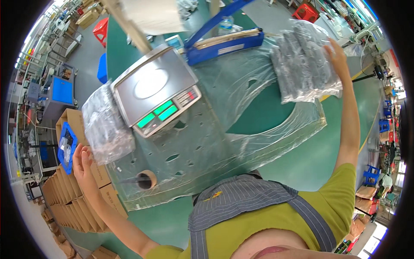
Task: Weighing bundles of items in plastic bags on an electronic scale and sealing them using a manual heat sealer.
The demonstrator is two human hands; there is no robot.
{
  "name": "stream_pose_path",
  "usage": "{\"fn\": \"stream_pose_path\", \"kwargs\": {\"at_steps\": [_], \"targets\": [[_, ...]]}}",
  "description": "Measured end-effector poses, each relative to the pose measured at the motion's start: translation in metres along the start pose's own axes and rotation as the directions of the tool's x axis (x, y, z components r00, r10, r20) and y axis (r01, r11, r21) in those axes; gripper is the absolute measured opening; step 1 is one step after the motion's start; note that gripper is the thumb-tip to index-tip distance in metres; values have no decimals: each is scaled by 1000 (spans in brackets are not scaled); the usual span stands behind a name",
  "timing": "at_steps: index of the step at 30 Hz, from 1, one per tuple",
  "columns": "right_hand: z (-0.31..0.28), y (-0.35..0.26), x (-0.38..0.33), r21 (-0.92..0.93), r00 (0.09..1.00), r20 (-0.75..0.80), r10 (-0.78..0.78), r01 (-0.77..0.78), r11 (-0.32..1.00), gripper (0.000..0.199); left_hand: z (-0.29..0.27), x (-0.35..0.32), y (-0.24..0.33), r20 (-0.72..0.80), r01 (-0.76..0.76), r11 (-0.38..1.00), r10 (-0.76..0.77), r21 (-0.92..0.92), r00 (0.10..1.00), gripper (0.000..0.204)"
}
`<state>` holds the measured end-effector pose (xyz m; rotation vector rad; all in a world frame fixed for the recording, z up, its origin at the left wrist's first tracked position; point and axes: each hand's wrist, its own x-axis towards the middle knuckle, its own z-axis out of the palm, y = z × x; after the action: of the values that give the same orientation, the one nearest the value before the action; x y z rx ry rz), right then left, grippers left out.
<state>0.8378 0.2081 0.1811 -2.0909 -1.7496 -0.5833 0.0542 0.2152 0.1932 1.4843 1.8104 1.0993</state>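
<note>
My left hand [84,165] is apart from things, its fingers loosely stretched. It is beside a clear plastic bag of grey contents [105,125], which leans against the left side of a scale [156,82] with green lit displays. The scale's metal pan bears nothing. At the far right, my right hand [338,60] grips the outer edge of another clear plastic bag [302,62], packed with long grey pieces I cannot make out. Part of its fingers is hidden by the plastic. A roll of tape [146,179] lies at the table's near left corner.
Clear plastic sheeting [207,142] covers the green table [258,116]. A blue holder [226,47] stands behind the scale, near a water bottle [225,25]. Cardboard boxes [71,203] and a blue crate [67,146] are at the left. A red stool [306,12] stands far right.
</note>
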Motion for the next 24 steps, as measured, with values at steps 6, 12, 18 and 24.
{"fn": "stream_pose_path", "kwargs": {"at_steps": [6, 12, 18, 24], "targets": [[-80, -243, -14, 411, 979, -108, 172, -114, 905, 28, -92, 48, -258, -48, 367, 927, -371, -78, 927, 40], [-13, -544, -84, 906, 705, 223, -674, 105, 410, 20, -60, 74, -305, 223, 425, 873, -376, -240, 899, 39], [92, -683, -146, 862, 340, 481, -808, -355, 363, 36, -49, 42, -283, 297, 364, 884, -278, -292, 913, 32], [102, -760, -166, 252, -53, 464, -884, -949, 189, 78, -80, 33, -220, 322, 346, 638, -158, -688, 933, 30]]}}
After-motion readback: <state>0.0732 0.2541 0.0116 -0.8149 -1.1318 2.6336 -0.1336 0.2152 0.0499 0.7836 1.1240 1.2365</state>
